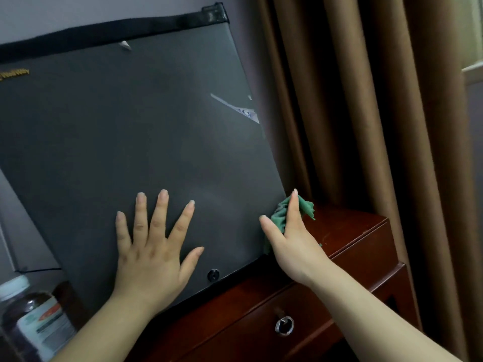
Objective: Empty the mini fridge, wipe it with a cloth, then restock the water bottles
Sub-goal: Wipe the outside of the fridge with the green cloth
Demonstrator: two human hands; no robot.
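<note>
A grey wall (pixel 78 9) forms the backdrop. Brown curtains (pixel 366 100) hang in vertical folds on the right side. A red-brown wooden cabinet (pixel 352 239) stands below and in front of them. Its drawer (pixel 248 322) carries a metal ring pull (pixel 284 325). Lighting is dim.

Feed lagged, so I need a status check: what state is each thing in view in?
Fridge door: looks shut; film peeling.
Cloth: crumpled, held at the door's right edge.
Left hand: open, flat on the door.
Right hand: grips the cloth.
Drawer: shut.
Bottles: upright, outside the fridge.
Curtain: drawn.
</note>
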